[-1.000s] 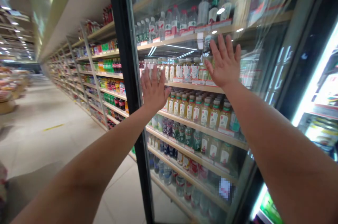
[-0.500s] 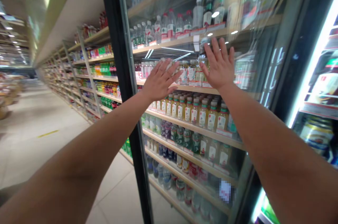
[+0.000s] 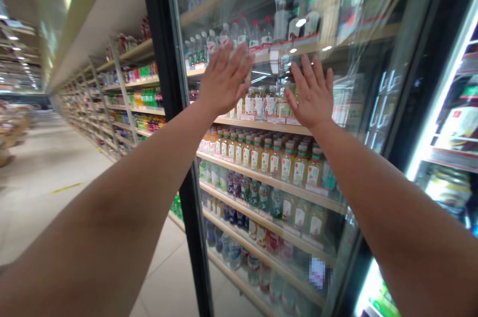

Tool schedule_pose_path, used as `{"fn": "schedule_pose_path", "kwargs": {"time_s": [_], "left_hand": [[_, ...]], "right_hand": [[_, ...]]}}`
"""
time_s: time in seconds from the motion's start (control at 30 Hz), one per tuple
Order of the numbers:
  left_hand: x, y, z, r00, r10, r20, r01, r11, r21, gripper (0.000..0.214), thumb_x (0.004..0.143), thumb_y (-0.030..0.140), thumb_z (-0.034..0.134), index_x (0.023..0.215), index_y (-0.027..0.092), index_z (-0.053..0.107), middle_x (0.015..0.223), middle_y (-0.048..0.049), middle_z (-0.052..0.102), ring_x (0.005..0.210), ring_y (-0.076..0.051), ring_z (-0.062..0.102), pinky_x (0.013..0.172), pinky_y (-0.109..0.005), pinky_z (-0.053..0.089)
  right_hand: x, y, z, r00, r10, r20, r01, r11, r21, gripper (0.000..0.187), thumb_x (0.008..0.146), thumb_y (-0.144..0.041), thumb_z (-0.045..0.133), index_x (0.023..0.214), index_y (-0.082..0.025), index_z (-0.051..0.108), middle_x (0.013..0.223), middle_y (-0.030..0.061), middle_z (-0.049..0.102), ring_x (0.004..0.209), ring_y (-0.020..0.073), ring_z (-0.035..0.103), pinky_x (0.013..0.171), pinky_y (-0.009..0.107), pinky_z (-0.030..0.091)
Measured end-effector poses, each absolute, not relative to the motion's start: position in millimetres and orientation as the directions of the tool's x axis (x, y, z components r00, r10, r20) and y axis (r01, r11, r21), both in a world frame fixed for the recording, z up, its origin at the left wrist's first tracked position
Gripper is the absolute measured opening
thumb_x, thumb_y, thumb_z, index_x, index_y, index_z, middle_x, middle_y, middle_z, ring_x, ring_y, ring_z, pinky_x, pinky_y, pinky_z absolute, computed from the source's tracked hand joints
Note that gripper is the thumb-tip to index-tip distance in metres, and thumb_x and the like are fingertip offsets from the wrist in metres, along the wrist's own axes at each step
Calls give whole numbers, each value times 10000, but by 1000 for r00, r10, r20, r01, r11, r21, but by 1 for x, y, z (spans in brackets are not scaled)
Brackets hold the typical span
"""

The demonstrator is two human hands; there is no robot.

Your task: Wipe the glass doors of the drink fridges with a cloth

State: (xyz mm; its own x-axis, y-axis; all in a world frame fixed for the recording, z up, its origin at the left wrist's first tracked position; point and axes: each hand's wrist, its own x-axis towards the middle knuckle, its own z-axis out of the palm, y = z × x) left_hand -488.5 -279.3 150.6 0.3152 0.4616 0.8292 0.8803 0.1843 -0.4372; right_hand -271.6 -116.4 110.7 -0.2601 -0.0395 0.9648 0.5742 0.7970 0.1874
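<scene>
My left hand (image 3: 223, 80) lies flat against the glass door (image 3: 317, 158), fingers stretched upward. A pale, crumpled cloth (image 3: 248, 74) shows at its fingers and is mostly hidden by them; the hand presses it to the glass. To the right, my right hand (image 3: 311, 93) rests on the same pane with its fingers spread and nothing in it. Through the glass, rows of yellow drink bottles (image 3: 274, 158) stand on a shelf below both hands. The door's black frame (image 3: 170, 78) runs just left of my left hand.
Long shelves of drinks (image 3: 145, 78) stretch away on the left beside the pale tiled floor (image 3: 74, 197). On the right, a lit cooler interior (image 3: 455, 128) holds more drinks. A blurred label (image 3: 317, 272) sits low on the glass.
My left hand has slid up and slightly left over the glass with the cloth under it. My right hand has stayed almost in place.
</scene>
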Motion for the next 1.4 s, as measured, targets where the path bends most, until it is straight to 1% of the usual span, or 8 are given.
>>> {"fn": "schedule_pose_path", "kwargs": {"time_s": [0.1, 0.3, 0.47, 0.6, 0.83, 0.97, 1.1, 1.4], "left_hand": [[-482, -264, 151, 158, 242, 957, 926, 299, -229, 703, 1041, 454, 352, 1663, 174, 182, 1720, 77, -66, 1548, -207, -235, 1277, -538, -143], [-462, -235, 134, 580, 422, 696, 800, -135, -585, 726, 1011, 703, 339, 1633, 334, 283, 1698, 119, 167, 1592, -236, 11, 1317, -449, -60], [-432, -213, 140, 502, 189, 844, 861, -199, -468, 781, 1055, 683, 132, 1664, 194, 121, 1712, -86, 177, 1589, -252, 77, 1307, -436, 55], [-390, -201, 138, 387, 109, 915, 901, -253, -351, 666, 1074, 554, 48, 1646, 231, -59, 1728, -43, 71, 1590, -197, 19, 1285, -409, 208], [-438, -255, 146, 514, 95, 853, 858, -49, -512, 688, 1085, 560, 92, 1616, 162, 273, 1726, -53, 89, 1586, -251, 92, 1312, -483, 134], [-482, -284, 139, 177, 199, 964, 955, 202, -217, 690, 1063, 647, 269, 1655, 295, 242, 1708, 136, -15, 1586, -304, -38, 1289, -575, -113], [-485, -290, 127, 85, 235, 968, 971, 199, -134, 661, 1049, 607, 311, 1660, 372, 218, 1683, 196, 42, 1573, -228, -152, 1292, -549, -167], [-478, -289, 126, 38, 252, 967, 968, 230, -98, 677, 1019, 477, 398, 1664, 327, 255, 1689, 126, 38, 1569, -245, -104, 1304, -591, -100]], "right_hand": [[-271, -117, 110, -261, -35, 965, 580, 793, 186, 735, 1032, -640, 141, 1628, -249, 320, 1716, 31, 223, 1594, 332, 145, 1280, 618, 107], [-268, -109, 106, -173, -149, 974, 508, 834, 217, 618, 1090, -495, 147, 1587, -217, 389, 1653, 93, 381, 1559, 290, 282, 1261, 600, 212], [-265, -101, 100, -232, -363, 903, 405, 808, 429, 706, 1064, -585, 261, 1648, -192, 207, 1675, 133, 319, 1577, 268, 239, 1274, 555, 230], [-265, -95, 100, -386, -430, 816, 281, 788, 548, 737, 1019, -587, 394, 1636, -207, 261, 1636, 120, 397, 1557, 325, 279, 1257, 592, 266], [-263, -100, 99, -295, -267, 917, 442, 813, 379, 653, 1014, -512, 471, 1598, -236, 379, 1508, 129, 519, 1402, 409, 439, 1175, 636, 339], [-262, -104, 96, -248, -192, 950, 535, 790, 300, 562, 1001, -564, 502, 1471, -261, 560, 1308, 144, 612, 1291, 438, 507, 1099, 695, 360], [-261, -103, 102, -251, -234, 939, 500, 799, 333, 510, 1012, -558, 486, 1383, -237, 626, 1288, 147, 620, 1296, 417, 512, 1109, 675, 379], [-261, -115, 88, -457, -396, 796, 293, 778, 555, 629, 1048, -441, 433, 1627, -236, 300, 1692, 95, 286, 1571, 346, 226, 1255, 621, 267]]}}
